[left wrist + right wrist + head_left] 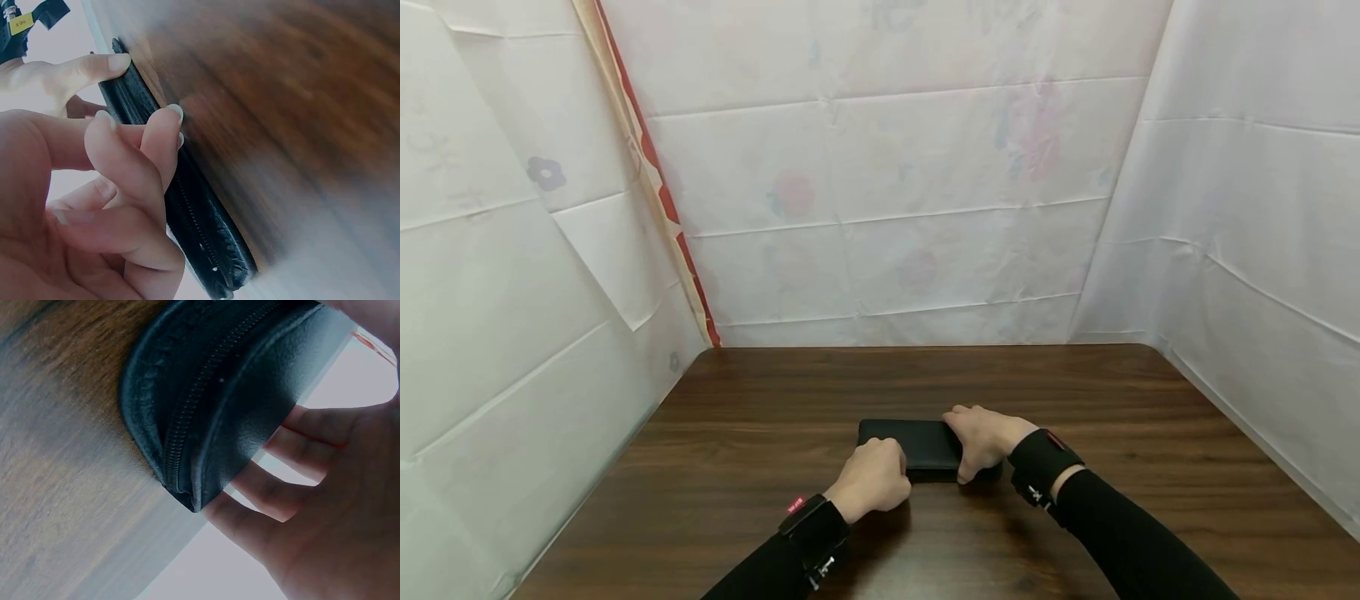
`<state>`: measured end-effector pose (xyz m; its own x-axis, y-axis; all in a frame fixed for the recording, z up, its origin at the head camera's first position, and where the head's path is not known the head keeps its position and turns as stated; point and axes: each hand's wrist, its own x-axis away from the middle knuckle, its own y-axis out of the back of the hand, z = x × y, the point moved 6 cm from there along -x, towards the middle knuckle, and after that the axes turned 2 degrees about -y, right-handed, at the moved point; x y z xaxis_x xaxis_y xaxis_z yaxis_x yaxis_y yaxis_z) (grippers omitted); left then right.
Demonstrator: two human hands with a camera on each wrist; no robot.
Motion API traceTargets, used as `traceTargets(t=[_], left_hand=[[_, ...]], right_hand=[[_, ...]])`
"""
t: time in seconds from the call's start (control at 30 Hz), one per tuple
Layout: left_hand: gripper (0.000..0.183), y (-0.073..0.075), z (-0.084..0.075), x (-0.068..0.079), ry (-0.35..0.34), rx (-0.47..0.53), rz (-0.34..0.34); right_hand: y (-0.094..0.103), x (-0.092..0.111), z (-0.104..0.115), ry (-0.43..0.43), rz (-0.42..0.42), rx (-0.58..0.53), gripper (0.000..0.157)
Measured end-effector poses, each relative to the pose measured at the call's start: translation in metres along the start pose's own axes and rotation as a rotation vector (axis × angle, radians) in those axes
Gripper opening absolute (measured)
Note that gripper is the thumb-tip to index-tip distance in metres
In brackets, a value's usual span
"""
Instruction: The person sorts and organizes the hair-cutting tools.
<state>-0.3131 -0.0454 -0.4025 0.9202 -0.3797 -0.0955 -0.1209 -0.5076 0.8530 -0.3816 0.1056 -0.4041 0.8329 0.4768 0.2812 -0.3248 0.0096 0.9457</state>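
A black zip-around wallet [928,443] lies flat on the table, its long zippered side facing me. At the middle of that side, my left hand [874,477] has its fingers curled, and in the left wrist view the thumb and fingertips pinch at the zipper [195,219]. Those fingers hide the zipper pull. My right hand [983,437] grips the wallet's right end, fingers spread over the top and thumb against the front edge. In the right wrist view, the zipper teeth [187,403] run closely along the rounded corner beneath the fingers.
The brown wood-grain table [760,400] extends around the wallet on every side. White patterned sheets [887,167] hang behind it and at both sides. A red-and-cream strip [658,183] runs down the back left corner. Both wrists carry black straps [1045,462].
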Motion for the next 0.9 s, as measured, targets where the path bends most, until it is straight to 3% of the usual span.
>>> traceTargets(t=[0.27, 0.9], left_hand=[[0.035, 0.0003, 0.0061, -0.0001, -0.01, 0.038, 0.031], [0.038, 0.0005, 0.0081, -0.0025, -0.05, 0.045, 0.047]], right_hand=[[0.0007, 0.0014, 0.0002, 0.008, 0.001, 0.002, 0.09], [0.0, 0.001, 0.0002, -0.007, 0.003, 0.005, 0.091]])
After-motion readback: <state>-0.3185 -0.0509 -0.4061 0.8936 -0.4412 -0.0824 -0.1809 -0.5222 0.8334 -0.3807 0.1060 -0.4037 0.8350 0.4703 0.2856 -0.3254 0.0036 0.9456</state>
